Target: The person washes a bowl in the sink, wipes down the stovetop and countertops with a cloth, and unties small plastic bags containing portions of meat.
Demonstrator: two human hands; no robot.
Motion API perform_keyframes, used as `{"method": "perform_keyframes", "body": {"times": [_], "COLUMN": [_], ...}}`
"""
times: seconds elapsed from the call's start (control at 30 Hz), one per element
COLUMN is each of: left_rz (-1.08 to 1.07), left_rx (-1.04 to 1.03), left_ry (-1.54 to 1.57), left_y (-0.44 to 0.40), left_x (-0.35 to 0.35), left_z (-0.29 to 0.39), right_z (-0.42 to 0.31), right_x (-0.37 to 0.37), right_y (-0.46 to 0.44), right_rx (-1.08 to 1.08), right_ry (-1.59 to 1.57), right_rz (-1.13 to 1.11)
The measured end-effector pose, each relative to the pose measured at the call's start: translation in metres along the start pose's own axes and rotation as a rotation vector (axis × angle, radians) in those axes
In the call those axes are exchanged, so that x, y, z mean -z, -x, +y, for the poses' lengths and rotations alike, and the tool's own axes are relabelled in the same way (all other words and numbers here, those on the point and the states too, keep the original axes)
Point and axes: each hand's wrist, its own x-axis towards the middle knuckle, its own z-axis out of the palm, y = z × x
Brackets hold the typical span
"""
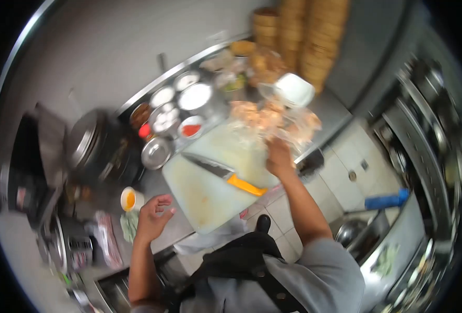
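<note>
My left hand [154,217] is over the counter to the left of the cutting board [199,201], its fingers apart and curved, holding nothing. A white cup with orange contents [131,199] stands just beyond it. On the board lies a knife with a yellow handle [246,185], its blade towards the upper left; neither hand touches it. My right hand [279,156] reaches to the board's right end, against clear plastic bags of orange-pink food [272,116]. Its fingers are blurred and partly hidden, so their grip cannot be made out.
Metal containers [195,97], a bowl with red contents [191,128] and a metal lid [157,153] stand behind the board. A white container [294,90] sits beyond the bags. Bamboo steamers [322,41] are stacked at the back. A large dark pot [103,143] is at left.
</note>
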Motion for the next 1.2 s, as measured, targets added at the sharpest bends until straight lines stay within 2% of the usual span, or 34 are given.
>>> {"method": "perform_keyframes", "body": {"times": [0.03, 0.07, 0.1, 0.13, 0.2, 0.27, 0.33, 0.4, 0.43, 0.47, 0.53, 0.57, 0.6, 0.63, 0.67, 0.73, 0.77, 0.83, 0.87, 0.9, 0.93, 0.97, 1.0, 1.03, 1.07, 1.13, 1.17, 1.2], "left_rz": [0.034, 0.026, 0.099, 0.089, 0.172, 0.234, 0.252, 0.301, 0.305, 0.323, 0.339, 0.357, 0.36, 0.361, 0.38, 0.302, 0.362, 0.212, 0.18, 0.486, 0.589, 0.639, 0.627, 0.629, 0.629, 0.658, 0.584, 0.582], "left_rx": [0.121, 0.154, 0.207, 0.212, 0.297, 0.36, 0.382, 0.43, 0.47, 0.471, 0.551, 0.547, 0.517, 0.484, 0.484, 0.348, 0.363, 0.37, 0.37, 0.273, 0.223, 0.137, 0.127, 0.122, 0.12, 0.127, 0.075, -0.051], "left_ry": [0.056, 0.094, 0.072, -0.127, -0.05, 0.012, 0.173, 0.139, 0.102, 0.113, 0.282, 0.297, 0.458, 0.617, 0.626, 0.806, 0.865, 0.691, 0.732, 0.723, 0.55, 0.076, 0.086, -0.151, -0.391, -0.36, 0.333, 0.342], "left_y": [0.004, 0.01, 0.017, 0.022, 0.031, 0.039, 0.046, 0.052, 0.054, 0.055, 0.054, 0.052, 0.053, 0.052, 0.051, 0.049, 0.043, 0.029, 0.019, 0.021, 0.026, 0.021, 0.016, 0.018, 0.018, -0.005, -0.021, -0.036], "left_x": [0.005, 0.011, 0.013, 0.019, 0.015, 0.006, -0.003, -0.006, -0.007, -0.009, -0.013, -0.016, -0.018, -0.018, -0.017, -0.009, -0.008, 0.002, 0.002, -0.01, -0.002, -0.008, -0.008, -0.002, 0.003, -0.003, -0.007, -0.01], "left_z": [-0.027, -0.031, -0.045, -0.044, -0.067, -0.083, -0.11, -0.136, -0.146, -0.153, -0.161, -0.151, -0.133, -0.122, -0.121, -0.124, -0.133, -0.183, -0.214, -0.239, -0.224, -0.261, -0.25, -0.231, -0.221, -0.237, -0.241, -0.255], "right_z": [0.033, 0.052, 0.05, 0.042, 0.048, 0.103, 0.118, 0.052, 0.029, 0.0, -0.065, -0.085, -0.106, -0.142, -0.182, -0.235, -0.244, -0.232, -0.224, -0.209, -0.193, -0.169, -0.14, -0.117, -0.103, -0.099, -0.101, -0.106], "right_x": [-0.031, -0.032, -0.027, -0.016, 0.001, -0.048, -0.048, 0.009, 0.029, 0.041, 0.057, 0.04, 0.022, 0.024, 0.028, 0.044, 0.046, 0.057, 0.06, 0.062, 0.058, 0.045, 0.032, 0.027, 0.027, 0.04, 0.042, 0.037], "right_y": [0.015, 0.023, 0.026, 0.027, 0.022, 0.007, 0.001, 0.013, 0.019, 0.028, 0.042, 0.04, 0.039, 0.046, 0.057, 0.082, 0.085, 0.082, 0.08, 0.072, 0.065, 0.051, 0.034, 0.019, 0.01, -0.013, -0.022, -0.036], "right_rx": [0.132, 0.095, 0.029, -0.034, 0.009, 0.138, 0.126, -0.098, -0.055, -0.034, -0.018, 0.078, 0.173, 0.191, 0.205, 0.238, 0.22, 0.591, 0.566, 0.498, 0.442, 0.451, 0.465, 0.334, 0.176, 0.05, 0.123, 0.218], "right_ry": [-0.074, -0.055, -0.182, -0.219, -0.25, -0.565, -0.352, -0.694, -0.556, -0.554, -1.127, -1.146, -1.162, -1.22, -1.276, -1.424, -1.42, -0.942, -0.873, -0.782, -0.7, -0.572, -0.446, -0.353, -0.079, -0.069, 0.001, 0.058], "right_rz": [0.266, 0.053, 0.061, 0.076, -0.006, 0.166, 0.372, 0.276, 0.2, 0.199, -0.169, -0.258, -0.35, -0.426, -0.507, -0.529, -0.514, -0.357, -0.345, -0.292, -0.247, -0.063, 0.109, 0.16, 0.247, 0.201, 0.169, 0.129]}}
